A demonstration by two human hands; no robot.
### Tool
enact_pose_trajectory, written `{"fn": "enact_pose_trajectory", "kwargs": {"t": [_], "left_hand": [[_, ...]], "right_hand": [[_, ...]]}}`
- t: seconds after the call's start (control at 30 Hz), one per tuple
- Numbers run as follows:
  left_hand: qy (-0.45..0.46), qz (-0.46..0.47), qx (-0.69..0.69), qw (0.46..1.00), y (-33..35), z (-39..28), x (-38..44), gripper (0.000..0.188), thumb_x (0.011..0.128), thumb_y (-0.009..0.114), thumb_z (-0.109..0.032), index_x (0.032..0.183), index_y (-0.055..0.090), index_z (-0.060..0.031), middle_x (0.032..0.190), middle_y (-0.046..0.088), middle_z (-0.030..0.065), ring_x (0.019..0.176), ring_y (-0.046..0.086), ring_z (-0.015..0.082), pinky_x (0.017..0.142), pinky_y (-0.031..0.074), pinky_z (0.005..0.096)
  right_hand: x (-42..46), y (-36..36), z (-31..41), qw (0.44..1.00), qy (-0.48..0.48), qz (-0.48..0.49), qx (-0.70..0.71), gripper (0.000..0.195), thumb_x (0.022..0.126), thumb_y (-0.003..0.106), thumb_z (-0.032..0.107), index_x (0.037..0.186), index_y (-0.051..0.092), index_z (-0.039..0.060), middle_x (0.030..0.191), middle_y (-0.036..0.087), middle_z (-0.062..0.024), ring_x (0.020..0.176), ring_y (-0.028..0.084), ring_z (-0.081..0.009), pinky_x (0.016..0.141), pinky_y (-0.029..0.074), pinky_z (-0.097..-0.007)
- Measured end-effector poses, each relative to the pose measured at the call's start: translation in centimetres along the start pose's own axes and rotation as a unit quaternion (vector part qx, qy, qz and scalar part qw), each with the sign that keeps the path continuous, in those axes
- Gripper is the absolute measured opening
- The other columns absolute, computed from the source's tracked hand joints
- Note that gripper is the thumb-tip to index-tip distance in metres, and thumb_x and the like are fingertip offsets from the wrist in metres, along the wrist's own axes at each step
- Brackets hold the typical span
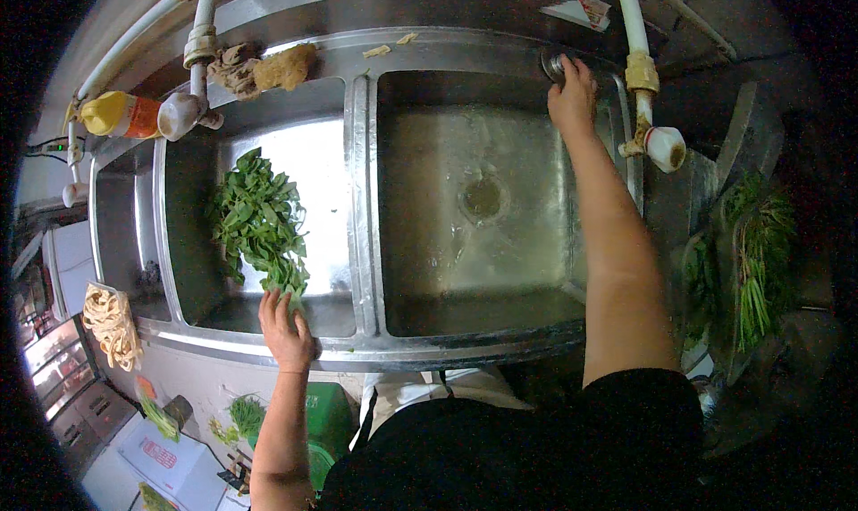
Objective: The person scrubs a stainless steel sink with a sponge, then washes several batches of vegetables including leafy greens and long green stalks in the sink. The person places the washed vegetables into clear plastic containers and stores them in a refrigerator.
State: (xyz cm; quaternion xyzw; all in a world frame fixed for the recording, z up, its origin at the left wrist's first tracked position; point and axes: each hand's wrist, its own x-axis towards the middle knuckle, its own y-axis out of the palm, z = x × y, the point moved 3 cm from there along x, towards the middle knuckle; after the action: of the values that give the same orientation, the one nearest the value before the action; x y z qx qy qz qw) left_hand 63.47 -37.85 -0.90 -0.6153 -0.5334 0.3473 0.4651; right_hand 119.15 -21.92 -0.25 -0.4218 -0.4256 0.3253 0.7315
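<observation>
My left hand [287,330] reaches over the front rim of a stainless steel sink, palm down and fingers a little apart. Its fingertips are at the near end of a heap of leafy greens [261,213], which lies on the floor of the middle basin [328,176]. At the back right corner, my right hand [575,99] has its fingers around a small round metal object [553,65], partly hidden by the hand. Below that arm lies the large right basin [429,243], with cloudy water and a round drain [482,197].
White pipes with taps hang over the left [179,116] and right [665,149] of the sink. On the back ledge are a brown sponge-like wad [285,67] and a yellow-capped bottle [110,114]. Bunched greens [757,263] stand at right; a green bin [330,414] is below.
</observation>
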Motion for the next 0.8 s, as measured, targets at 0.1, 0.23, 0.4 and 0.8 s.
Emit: {"fn": "enact_pose_trajectory", "kwargs": {"t": [0.1,0.23,0.4,0.8], "left_hand": [[-0.001,0.0,-0.001,1.0,0.2,0.5,-0.1,0.034,0.075,0.053,-0.004,0.109,0.055,-0.0011,0.121,0.049,0.0177,0.118,0.04,0.0373,0.099,0.032,0.0442],[-0.009,-0.011,-0.009,1.0,0.7,1.0,-1.1,0.032,0.078,0.052,-0.005,0.11,0.055,0.0003,0.123,0.047,0.0196,0.119,0.04,0.0361,0.099,0.032,0.0436],[0.014,0.013,-0.002,1.0,0.9,0.8,-0.3,0.031,0.081,0.049,-0.005,0.111,0.054,0.0,0.122,0.047,0.0184,0.119,0.039,0.035,0.099,0.032,0.0423],[0.049,-0.001,-0.013,0.999,1.3,2.0,-0.5,0.033,0.077,0.052,-0.006,0.11,0.054,-0.001,0.118,0.049,0.0186,0.113,0.043,0.0352,0.097,0.033,0.0426]], "right_hand": [[0.4,0.9,-1.1,1.0,-0.017,0.006,-0.02,0.058,0.068,0.063,0.005,0.123,0.047,0.0082,0.122,0.047,-0.0178,0.114,0.042,-0.0358,0.098,0.035,-0.0427],[0.6,1.3,0.0,0.999,-0.027,0.021,-0.027,0.057,0.065,0.067,0.009,0.119,0.05,0.0075,0.115,0.052,-0.016,0.11,0.046,-0.0341,0.094,0.038,-0.0442],[-1.4,-1.5,0.9,0.995,0.047,-0.011,0.087,0.068,0.072,0.066,0.016,0.133,0.036,0.009,0.136,0.031,-0.0201,0.121,0.036,-0.0381,0.099,0.034,-0.0432],[-23.8,-19.0,2.2,0.951,0.184,0.078,0.235,0.043,0.079,0.059,0.006,0.12,0.048,0.002,0.121,0.051,-0.0136,0.11,0.051,-0.0251,0.091,0.041,-0.0341]]}}
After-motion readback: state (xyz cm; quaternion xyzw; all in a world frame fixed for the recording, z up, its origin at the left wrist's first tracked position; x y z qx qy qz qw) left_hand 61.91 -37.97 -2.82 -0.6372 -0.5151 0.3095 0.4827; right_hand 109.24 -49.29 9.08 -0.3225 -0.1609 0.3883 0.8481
